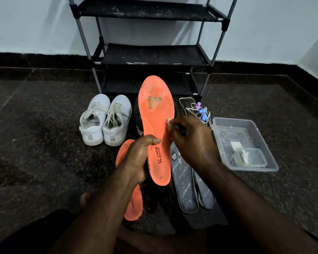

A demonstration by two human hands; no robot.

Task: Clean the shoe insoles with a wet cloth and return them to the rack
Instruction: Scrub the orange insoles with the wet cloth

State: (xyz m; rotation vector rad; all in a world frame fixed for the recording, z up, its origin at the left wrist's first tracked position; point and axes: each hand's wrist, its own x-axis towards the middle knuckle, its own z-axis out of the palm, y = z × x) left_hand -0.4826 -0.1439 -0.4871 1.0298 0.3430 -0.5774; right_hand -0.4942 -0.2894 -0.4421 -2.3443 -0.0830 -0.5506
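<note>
My left hand (139, 158) grips an orange insole (157, 114) near its heel and holds it upright in front of me. The insole has a worn brown patch near the toe. My right hand (191, 142) pinches a small white cloth (168, 123) against the insole's right edge. A second orange insole (134, 202) lies on the floor below my left hand. Two grey insoles (185, 187) lie side by side on the floor under my right forearm. The black shoe rack (151, 55) stands behind, against the wall.
A pair of white sneakers (105, 120) stands left of the held insole. A dark shoe (138, 116) sits behind it. White laces with coloured clips (198, 110) lie at the right. A clear plastic tub (246, 143) holds water and a smaller container.
</note>
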